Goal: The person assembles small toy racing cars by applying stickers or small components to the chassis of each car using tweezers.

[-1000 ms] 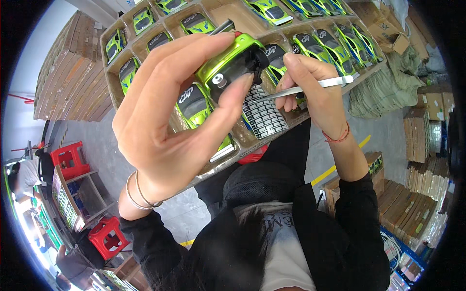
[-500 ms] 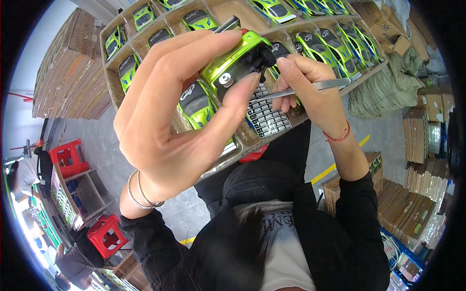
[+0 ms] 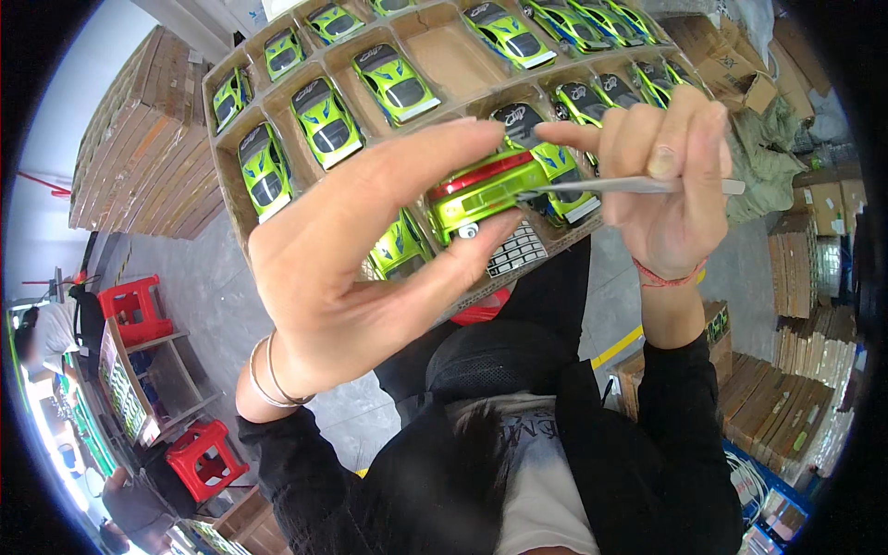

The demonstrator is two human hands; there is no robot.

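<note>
My left hand (image 3: pixel 356 268) pinches a small green toy car (image 3: pixel 481 190) between thumb and fingers, its rear with the red strip turned toward me. My right hand (image 3: pixel 661 176) holds thin metal tweezers (image 3: pixel 629 185) whose tip touches the car's back end. Both hands hover over a cardboard tray (image 3: pixel 453 60) divided into compartments, most with a green toy car (image 3: pixel 398 83) lying in it. A sheet of small stickers (image 3: pixel 518 254) lies on the tray's near edge under the held car.
Stacks of flat cardboard (image 3: pixel 139 157) stand at the left, more (image 3: pixel 795 407) at the right. Red plastic stools (image 3: pixel 134 310) and a shelf sit on the grey floor at lower left. Green sacks (image 3: pixel 772 157) lie right of the tray.
The car has been turned in my left hand, so its rear faces me instead of its underside. My right hand has risen and brought the tweezers to the car's back.
</note>
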